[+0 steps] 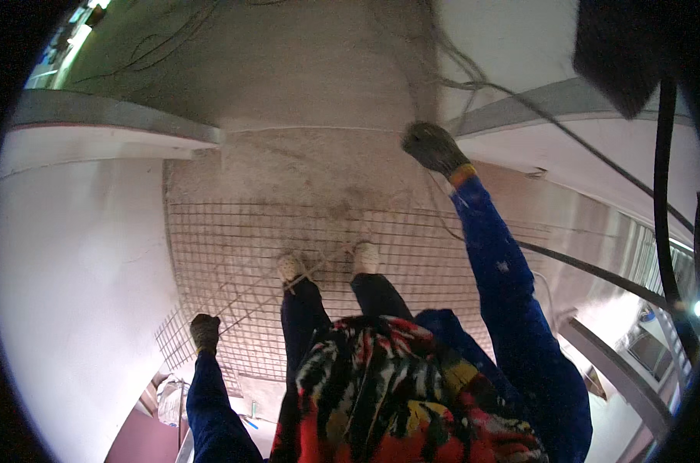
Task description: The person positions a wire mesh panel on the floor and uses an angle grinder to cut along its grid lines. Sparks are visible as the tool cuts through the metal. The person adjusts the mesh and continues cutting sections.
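Observation:
My left hand (205, 333), in a dark knitted glove, is closed at the left edge of the wire mesh. It appears to grip a narrow, slanted piece of wire mesh (174, 338), whose thin rods run diagonally toward my feet. Beneath my feet a larger sheet of wire mesh (411, 266) lies flat on the floor. My right hand (436, 150), gloved too, reaches far forward with its fingers closed, near the end of the right-hand wall. Whatever it may hold is hidden. A thin cord (441, 218) runs below that wrist.
White walls stand at left (80, 285) and right, leaving an opening ahead onto a grey floor (319, 69). Loose cables (550, 116) hang at the upper right, and a thick black cable (663, 193) drops close by. A grey beam (616, 374) is at lower right.

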A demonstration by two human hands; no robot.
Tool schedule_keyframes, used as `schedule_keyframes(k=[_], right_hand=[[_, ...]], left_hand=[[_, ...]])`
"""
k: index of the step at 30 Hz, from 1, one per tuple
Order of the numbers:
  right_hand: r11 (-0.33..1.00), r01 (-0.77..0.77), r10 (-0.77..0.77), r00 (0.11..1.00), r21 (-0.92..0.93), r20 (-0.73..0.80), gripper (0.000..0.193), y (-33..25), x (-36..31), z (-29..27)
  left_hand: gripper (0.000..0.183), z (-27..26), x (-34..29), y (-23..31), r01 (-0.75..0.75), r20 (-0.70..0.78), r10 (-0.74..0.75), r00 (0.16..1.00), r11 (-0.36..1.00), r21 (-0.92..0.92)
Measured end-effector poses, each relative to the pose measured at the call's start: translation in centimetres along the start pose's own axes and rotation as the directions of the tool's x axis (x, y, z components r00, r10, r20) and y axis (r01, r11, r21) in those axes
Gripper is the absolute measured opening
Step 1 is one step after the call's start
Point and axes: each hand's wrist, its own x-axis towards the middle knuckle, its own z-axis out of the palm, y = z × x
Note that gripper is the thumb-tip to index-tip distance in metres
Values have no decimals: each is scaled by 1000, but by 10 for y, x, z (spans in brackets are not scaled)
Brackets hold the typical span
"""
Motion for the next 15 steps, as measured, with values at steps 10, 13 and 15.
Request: schedule_keyframes(k=[10, 13, 15], right_hand=[[960, 213, -161, 951, -182, 263, 28, 10, 230, -171], [909, 284, -192, 935, -305, 298, 28, -1, 261, -196], [833, 400, -266, 895, -381, 358, 28, -13, 270, -206]], left_hand=[[39, -24, -3, 102, 199, -322, -348, 880, 888, -414], [34, -2, 14, 134, 225, -212, -649, 731, 522, -823], [33, 10, 31, 145, 323, -257, -639, 725, 645, -692]])
